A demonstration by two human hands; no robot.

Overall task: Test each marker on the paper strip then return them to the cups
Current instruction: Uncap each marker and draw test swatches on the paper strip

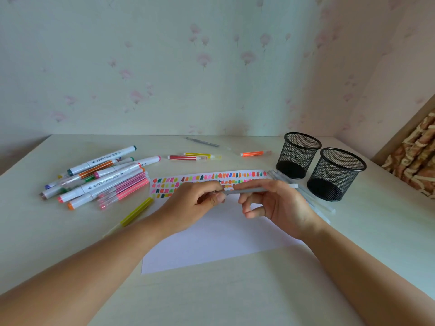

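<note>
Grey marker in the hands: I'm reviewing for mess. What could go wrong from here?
The left hand pinches the grey marker, the right hand holds its barrel above the paper; a jerk apart could streak the swatches. The right forearm might sweep the clear tubes beside the mesh cups.

1. A pale table (pixel 223 290) fills the wall corner.
2. A white paper sheet (pixel 211 243) lies near centre, with colour swatches along its far edge.
3. Left: a heap of markers (pixel 98 177), and a yellow-green marker (pixel 137 211) beside the sheet.
4. Far centre: red marker (pixel 186 157), yellow marker (pixel 200 154), orange marker (pixel 254 153), grey pen (pixel 202 141).
5. Right: far mesh cup (pixel 297 156) and near mesh cup (pixel 336 175) stand upright, with clear pens (pixel 315 201) just beside them.
</note>
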